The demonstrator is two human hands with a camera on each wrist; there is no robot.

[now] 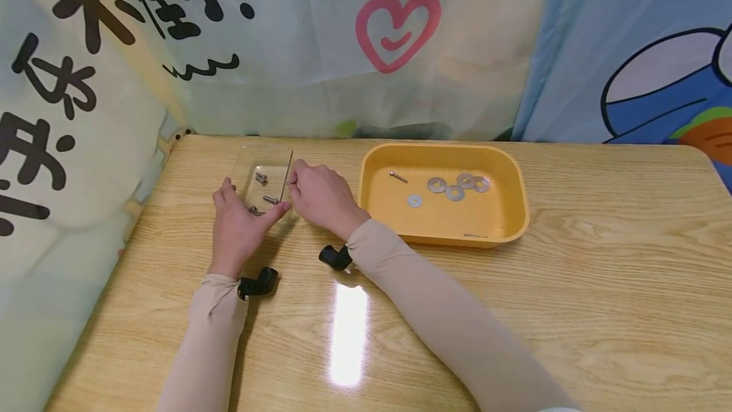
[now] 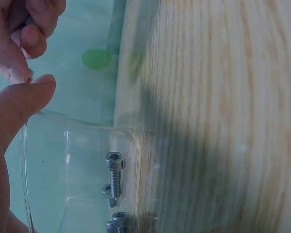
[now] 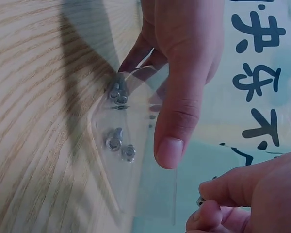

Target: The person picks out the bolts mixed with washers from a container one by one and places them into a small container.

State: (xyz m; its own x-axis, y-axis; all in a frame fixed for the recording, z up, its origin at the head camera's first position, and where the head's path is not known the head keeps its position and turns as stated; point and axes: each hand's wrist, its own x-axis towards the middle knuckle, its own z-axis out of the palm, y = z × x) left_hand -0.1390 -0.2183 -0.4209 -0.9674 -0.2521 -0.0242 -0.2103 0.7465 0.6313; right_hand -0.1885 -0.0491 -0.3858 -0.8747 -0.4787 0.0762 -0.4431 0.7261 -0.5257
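Observation:
A clear plastic box (image 1: 247, 170) stands on the table at the left, with several metal socket-head screws (image 2: 115, 170) lying in it. My left hand (image 1: 237, 231) holds this box at its near left corner; the thumb lies over the rim and the other fingers are round the far side, as the right wrist view shows. Beside the box's right wall is my right hand (image 1: 323, 196), its thumb and fingertips pinching a small metal screw (image 3: 201, 200). Most of that screw is hidden by the fingers.
Right of the box stands a yellow tray (image 1: 443, 238). Several flat washers (image 1: 437, 185), a screw (image 1: 398, 177) and a thin metal piece (image 1: 474, 235) lie in it. A printed curtain (image 1: 286, 100) hangs behind the wooden table (image 1: 600, 272) and down its left side.

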